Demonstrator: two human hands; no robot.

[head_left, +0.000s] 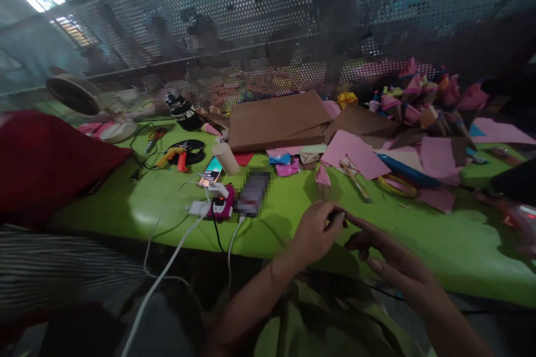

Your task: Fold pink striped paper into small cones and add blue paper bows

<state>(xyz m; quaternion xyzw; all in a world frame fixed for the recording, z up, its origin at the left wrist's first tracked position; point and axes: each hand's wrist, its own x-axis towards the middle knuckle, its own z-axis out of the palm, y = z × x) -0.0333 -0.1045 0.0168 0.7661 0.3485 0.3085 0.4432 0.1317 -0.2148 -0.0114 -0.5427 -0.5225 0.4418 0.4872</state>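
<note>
Bending the left hand [315,231] into a narrow pinch in front of the right end of the brown board [276,122], and being too dark and blurry at the tips to tell about holding anything small. Reaching with the right hand [397,253] from farther to the right of the board, holding thumb and pointing finger wide apart, and bringing that finger close to the left fingertips, maybe touching, likely for working together at one spot. Seeing a small pink paper cone [322,176] standing on the green table [285,234], between the board and the left hand, perhaps put there for easy reaching. Finding a dark phone [254,194] lying in front of the board, joined to a white wire [234,235], and resting just beside the purple plug box [226,204], probably for getting power. Noticing flat pink papers [354,151] spreading to the right of the board, with a thin stick [358,184] lying near, maybe set aside for giving the hands more room.
</note>
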